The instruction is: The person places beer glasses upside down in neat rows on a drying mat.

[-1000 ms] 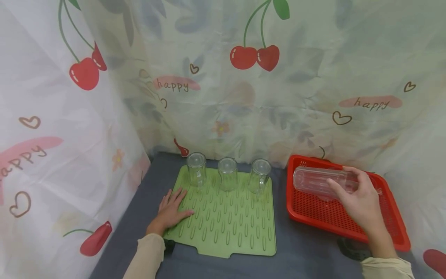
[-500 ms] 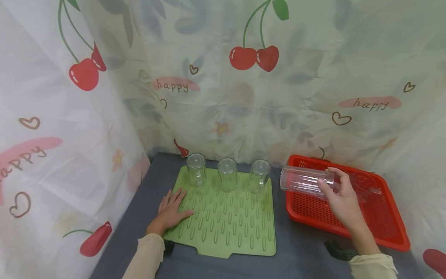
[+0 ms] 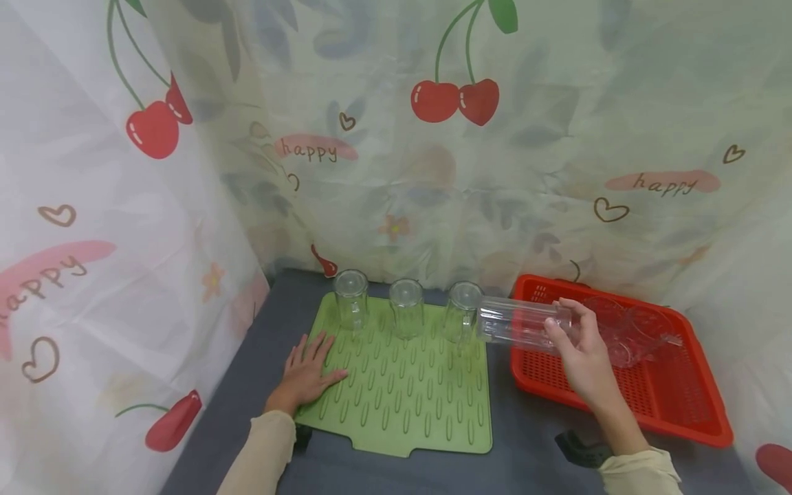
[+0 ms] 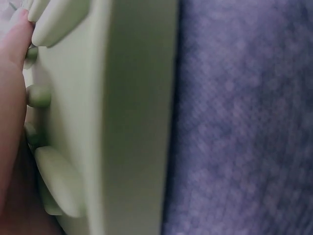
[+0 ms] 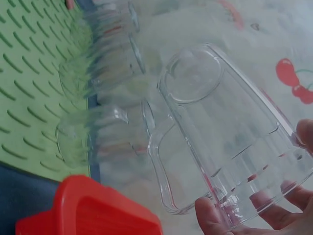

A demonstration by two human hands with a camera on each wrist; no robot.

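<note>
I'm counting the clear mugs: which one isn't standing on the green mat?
The clear plastic mug gripped by the right hand: it is held sideways in the air, while the other three stand upside down along the ridged green drying mat's far edge.

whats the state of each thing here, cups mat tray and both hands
clear mug: lying sideways in the air, held over the gap between mat and tray
right hand: gripping the clear mug near its open end
left hand: flat, fingers spread, pressing on the mat's left edge
three upturned mugs: upside down in a row along the mat's far edge
green draining mat: lying flat on the grey table
red tray: on the table, clear glassware in it
</note>
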